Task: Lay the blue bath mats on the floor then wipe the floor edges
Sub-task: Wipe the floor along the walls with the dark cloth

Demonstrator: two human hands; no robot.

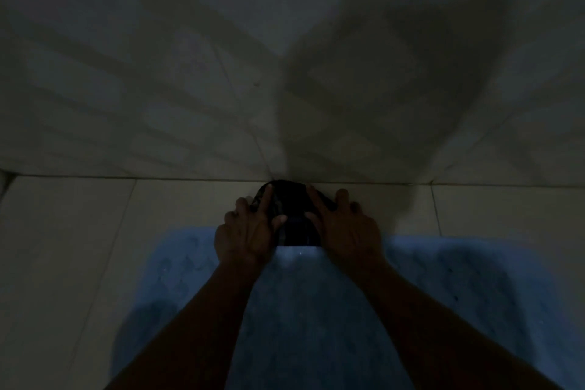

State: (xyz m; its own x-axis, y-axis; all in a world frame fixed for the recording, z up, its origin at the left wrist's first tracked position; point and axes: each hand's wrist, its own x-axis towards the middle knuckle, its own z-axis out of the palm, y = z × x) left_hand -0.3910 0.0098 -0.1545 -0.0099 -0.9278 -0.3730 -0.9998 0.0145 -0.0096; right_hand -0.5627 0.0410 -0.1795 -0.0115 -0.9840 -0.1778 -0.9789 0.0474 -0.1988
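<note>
The landmark here is the straight seam [190,177] where the pale tiled floor [69,231] meets the pale tiled wall [158,73], running across the view just beyond the hands. A dark, bunched, plaid-looking cloth [289,215] sits right against that seam, its far end touching the corner line, which is where it must be if the floor's edge is to be wiped rather than the open tile. The left hand [245,231] and the right hand [345,226] lie flat on the cloth's two flanks, on the near side of the seam, fingers stretched out and spread with their tips reaching toward the wall; neither hand is clenched, and they press the cloth down and pinch it lightly between them rather than gripping it in a fist. Two hands, one to each side, would keep the wad from unrolling and let the weight of both arms bear into the corner. The fluffy light-blue bath mat [316,310] lies flat on the floor on the near side of the seam, a strip of bare tile between them, the cloth's near end just overlapping its far border; the forearms reach across it, so the person probably kneels on it. Only one mat shows. The light is dim, so whether the cloth is wet cannot be told. The mat-laying looks done here and the edge wiping is in hand.
</note>
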